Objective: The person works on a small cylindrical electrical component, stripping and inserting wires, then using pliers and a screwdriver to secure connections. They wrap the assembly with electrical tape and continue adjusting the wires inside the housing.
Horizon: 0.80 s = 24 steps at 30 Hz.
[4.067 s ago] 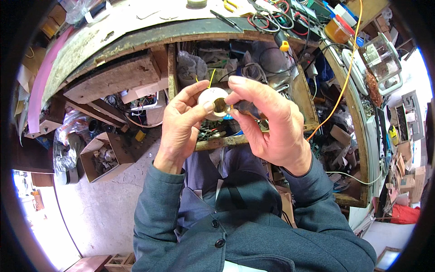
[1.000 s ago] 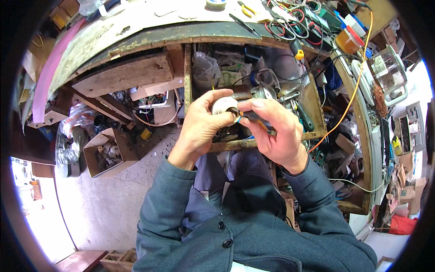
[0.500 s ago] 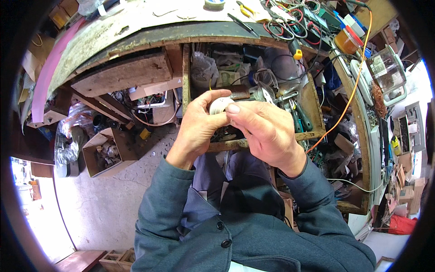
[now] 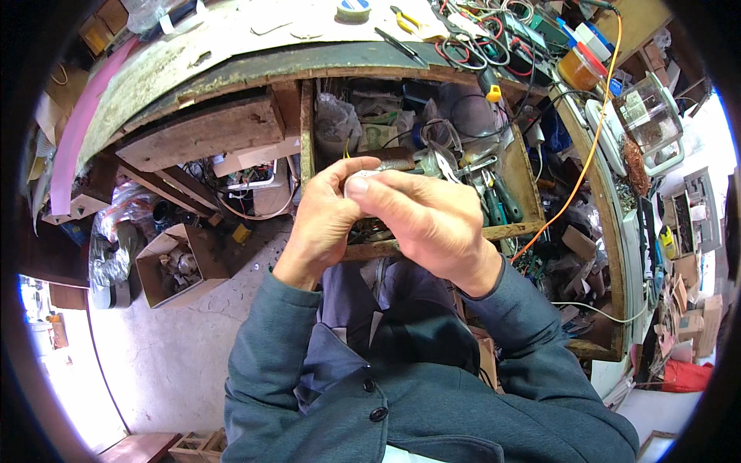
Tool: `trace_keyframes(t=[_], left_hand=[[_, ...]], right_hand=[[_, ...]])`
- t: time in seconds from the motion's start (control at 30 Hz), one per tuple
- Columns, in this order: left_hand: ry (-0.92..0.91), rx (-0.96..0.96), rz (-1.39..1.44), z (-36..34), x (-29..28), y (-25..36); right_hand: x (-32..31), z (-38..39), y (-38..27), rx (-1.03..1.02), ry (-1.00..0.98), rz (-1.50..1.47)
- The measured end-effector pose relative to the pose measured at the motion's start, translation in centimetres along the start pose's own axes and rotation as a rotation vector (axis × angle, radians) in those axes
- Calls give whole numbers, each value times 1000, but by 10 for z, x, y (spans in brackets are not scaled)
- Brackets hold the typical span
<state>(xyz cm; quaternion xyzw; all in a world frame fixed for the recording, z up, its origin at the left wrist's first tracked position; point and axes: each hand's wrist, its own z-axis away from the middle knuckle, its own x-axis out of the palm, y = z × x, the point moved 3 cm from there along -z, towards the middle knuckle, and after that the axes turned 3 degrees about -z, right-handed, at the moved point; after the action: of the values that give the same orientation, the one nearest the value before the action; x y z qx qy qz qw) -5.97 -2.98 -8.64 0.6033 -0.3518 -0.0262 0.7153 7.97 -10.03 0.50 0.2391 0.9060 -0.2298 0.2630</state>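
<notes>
My left hand point(image 4: 318, 216) is curled around a small white rounded piece point(image 4: 363, 174), its thumb and forefinger bracketing it. Over the same piece comes my right hand point(image 4: 432, 220), closed, with the thumb pressed on its top and the fingers bent underneath. Most of the white piece is now covered by that thumb. Whatever else the right fingers pinch is hidden. Both hands are held above my lap, at the front edge of an open wooden drawer point(image 4: 513, 230).
Green-handled tools point(image 4: 511, 202) and plastic bags lie in the drawer. On the bench are a tape roll point(image 4: 353, 9), yellow-handled pliers point(image 4: 405, 21) and tangled leads point(image 4: 471, 50). An orange cable point(image 4: 590, 154) hangs at the right. A cardboard box point(image 4: 207, 251) stands at the lower left.
My right hand has shifted left over the white piece, so the thumb now hides much of it. The whole view has moved slightly, and the left hand keeps its hold.
</notes>
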Motion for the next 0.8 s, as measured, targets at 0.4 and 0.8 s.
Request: trace_keyframes(t=[0.4, 0.8], left_hand=[[23, -11, 35, -1, -2, -1], [34, -8, 28, -3, -3, -2]], right_hand=[[2, -1, 0, -48, 14, -16], [-1, -6, 2, -120, 43, 78]])
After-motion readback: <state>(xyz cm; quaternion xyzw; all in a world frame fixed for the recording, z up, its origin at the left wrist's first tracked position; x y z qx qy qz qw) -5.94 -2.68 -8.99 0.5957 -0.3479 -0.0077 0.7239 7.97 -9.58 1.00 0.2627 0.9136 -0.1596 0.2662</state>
